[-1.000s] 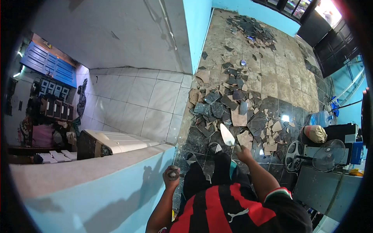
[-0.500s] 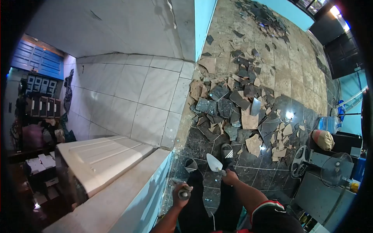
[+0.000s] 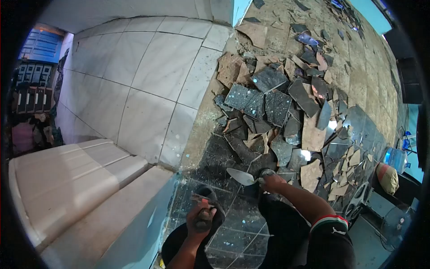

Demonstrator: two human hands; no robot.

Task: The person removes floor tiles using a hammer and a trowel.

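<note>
My right hand [image 3: 272,183] is closed round the handle of a trowel [image 3: 240,176], whose pale pointed blade reaches left over the dark floor tiles. My left hand [image 3: 200,219] grips a tool with a thick rounded end [image 3: 204,214]; a thin part of it sticks out past the fingers, and I cannot tell its kind. Just beyond the trowel lies a heap of broken tiles [image 3: 277,110], dark glazed faces mixed with tan undersides. My shoes show close to both hands, partly covered by them.
White floor tiles [image 3: 154,74] spread out at the left, behind a low wall topped by a pale ledge [image 3: 96,217]. At the right are a fan [image 3: 398,226], a sack [image 3: 387,178] and a water bottle [image 3: 396,158]. More shards lie on the stripped floor [image 3: 365,80].
The view has tilted down and come nearer the tile heap. My right hand and the trowel have moved forward, the blade now lying more sideways. My knees are bent and farther apart.
</note>
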